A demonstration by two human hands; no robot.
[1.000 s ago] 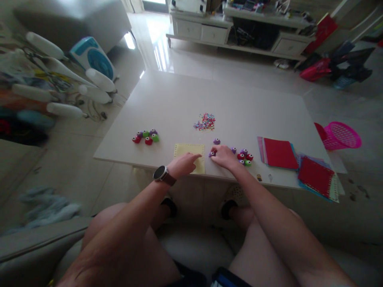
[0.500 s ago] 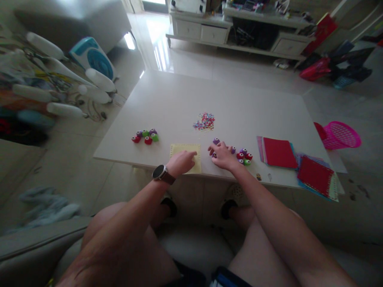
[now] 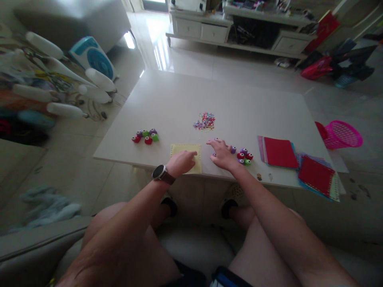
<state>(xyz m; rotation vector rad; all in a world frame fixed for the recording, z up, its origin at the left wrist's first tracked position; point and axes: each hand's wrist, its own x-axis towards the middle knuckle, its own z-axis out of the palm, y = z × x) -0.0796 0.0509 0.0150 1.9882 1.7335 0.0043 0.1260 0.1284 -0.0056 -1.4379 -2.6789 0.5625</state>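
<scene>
A yellow paper sheet (image 3: 196,166) with small holes along its edges lies at the table's front edge. My left hand (image 3: 182,161), with a watch on its wrist, rests on it, fingers stretched out and nothing visible in them. To the right, my right hand (image 3: 222,154) reaches over a few small craft punches, fingers spread and apart. It partly hides a purple punch (image 3: 216,139) at its fingertips. Beside that hand sits a group of red, purple and green punches (image 3: 241,156). A second group of punches (image 3: 148,140) stands left of the sheet.
A pile of colourful paper bits (image 3: 206,121) lies mid-table. On the right are a stack of coloured sheets (image 3: 280,153) and a second stack with punched edges (image 3: 316,175). Two small items (image 3: 259,176) lie near the front edge. A pink basket (image 3: 344,134) stands beyond the table.
My right hand's fingers have stretched out further to the left and now cover more of the purple punch. The left hand and the yellow sheet look unchanged.
</scene>
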